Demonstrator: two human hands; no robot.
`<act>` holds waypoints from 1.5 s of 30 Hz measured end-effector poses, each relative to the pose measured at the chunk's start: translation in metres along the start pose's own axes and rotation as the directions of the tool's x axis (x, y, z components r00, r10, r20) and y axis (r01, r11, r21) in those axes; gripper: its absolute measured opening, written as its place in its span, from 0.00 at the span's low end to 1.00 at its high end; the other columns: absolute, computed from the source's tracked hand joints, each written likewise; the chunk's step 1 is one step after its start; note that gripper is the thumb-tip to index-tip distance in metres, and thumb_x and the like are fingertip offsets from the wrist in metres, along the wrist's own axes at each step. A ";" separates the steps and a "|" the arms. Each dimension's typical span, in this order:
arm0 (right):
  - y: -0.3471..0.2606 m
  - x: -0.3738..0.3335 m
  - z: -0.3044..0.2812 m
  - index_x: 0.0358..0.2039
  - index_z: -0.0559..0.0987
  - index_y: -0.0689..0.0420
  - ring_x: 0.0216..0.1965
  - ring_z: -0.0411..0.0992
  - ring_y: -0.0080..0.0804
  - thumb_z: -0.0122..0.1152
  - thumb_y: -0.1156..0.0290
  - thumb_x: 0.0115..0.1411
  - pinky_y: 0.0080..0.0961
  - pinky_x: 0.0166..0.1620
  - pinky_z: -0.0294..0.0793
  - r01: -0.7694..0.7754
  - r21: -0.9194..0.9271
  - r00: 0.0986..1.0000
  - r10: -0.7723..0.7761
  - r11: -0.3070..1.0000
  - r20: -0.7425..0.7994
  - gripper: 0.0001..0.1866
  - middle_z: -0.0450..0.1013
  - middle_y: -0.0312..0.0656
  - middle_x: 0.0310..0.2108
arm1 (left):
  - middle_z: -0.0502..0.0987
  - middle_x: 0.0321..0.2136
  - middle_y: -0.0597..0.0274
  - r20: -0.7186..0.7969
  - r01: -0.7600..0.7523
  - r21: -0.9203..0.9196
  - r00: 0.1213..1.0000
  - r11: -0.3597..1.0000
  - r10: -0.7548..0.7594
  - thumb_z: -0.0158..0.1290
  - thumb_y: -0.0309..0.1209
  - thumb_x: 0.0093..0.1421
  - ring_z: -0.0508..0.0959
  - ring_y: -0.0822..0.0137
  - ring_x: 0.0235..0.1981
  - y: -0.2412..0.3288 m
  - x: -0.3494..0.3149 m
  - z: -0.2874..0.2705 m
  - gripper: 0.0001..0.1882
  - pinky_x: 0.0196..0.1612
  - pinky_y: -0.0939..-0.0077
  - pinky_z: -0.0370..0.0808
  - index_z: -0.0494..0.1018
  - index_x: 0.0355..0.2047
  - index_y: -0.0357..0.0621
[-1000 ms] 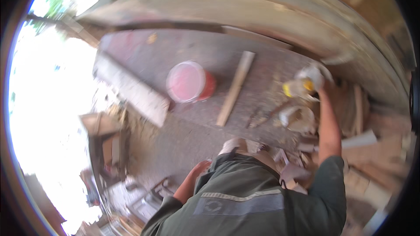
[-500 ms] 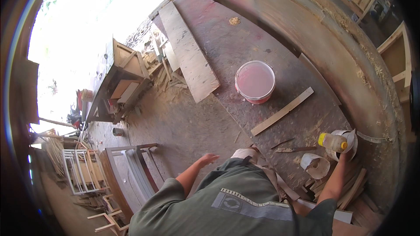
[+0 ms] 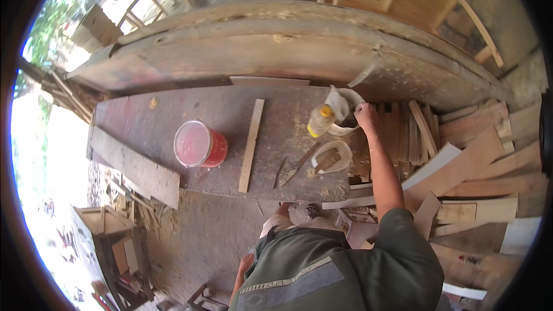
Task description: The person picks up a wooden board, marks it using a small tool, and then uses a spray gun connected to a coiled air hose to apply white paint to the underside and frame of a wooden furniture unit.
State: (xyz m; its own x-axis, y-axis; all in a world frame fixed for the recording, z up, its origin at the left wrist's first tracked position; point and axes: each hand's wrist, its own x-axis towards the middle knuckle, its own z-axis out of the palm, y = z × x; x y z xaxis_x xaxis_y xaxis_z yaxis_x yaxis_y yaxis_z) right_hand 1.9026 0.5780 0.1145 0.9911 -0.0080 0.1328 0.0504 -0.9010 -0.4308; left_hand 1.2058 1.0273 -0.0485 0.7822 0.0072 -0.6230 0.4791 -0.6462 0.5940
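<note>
The right hand [image 3: 366,116] curls at the rim of one white bucket [image 3: 344,131], far right on the desk [image 3: 147,138], beside one bottle [image 3: 320,121]; I cannot tell its grip, nor the left hand's [image 3: 246,263]. A gap parts one red bucket [image 3: 218,148] from one strip [image 3: 252,145].

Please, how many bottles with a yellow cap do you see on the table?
1. The bottle is toward the right end of the table, beside the white bucket and left of the right hand. Another could be hidden inside the white bucket.
</note>
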 end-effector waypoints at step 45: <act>-0.224 -0.329 -0.008 0.34 0.83 0.62 0.28 0.76 0.23 0.64 0.78 0.61 0.21 0.31 0.78 -0.481 0.848 0.769 -0.358 0.222 0.530 0.02 0.78 0.37 0.28 | 0.82 0.39 0.46 -0.209 0.249 -0.108 0.941 0.962 -0.267 0.49 0.50 0.65 0.82 0.49 0.44 -0.019 -0.095 0.092 0.23 0.48 0.59 0.77 0.79 0.53 0.54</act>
State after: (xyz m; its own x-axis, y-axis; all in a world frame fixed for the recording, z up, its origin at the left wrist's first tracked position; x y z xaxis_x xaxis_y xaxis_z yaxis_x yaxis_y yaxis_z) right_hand 1.5644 0.7785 0.1745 0.8089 0.5466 -0.2166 -0.3615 0.1718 -0.9164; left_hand 1.0860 0.9690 -0.0479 0.6912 0.3393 -0.6381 0.6991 -0.5375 0.4714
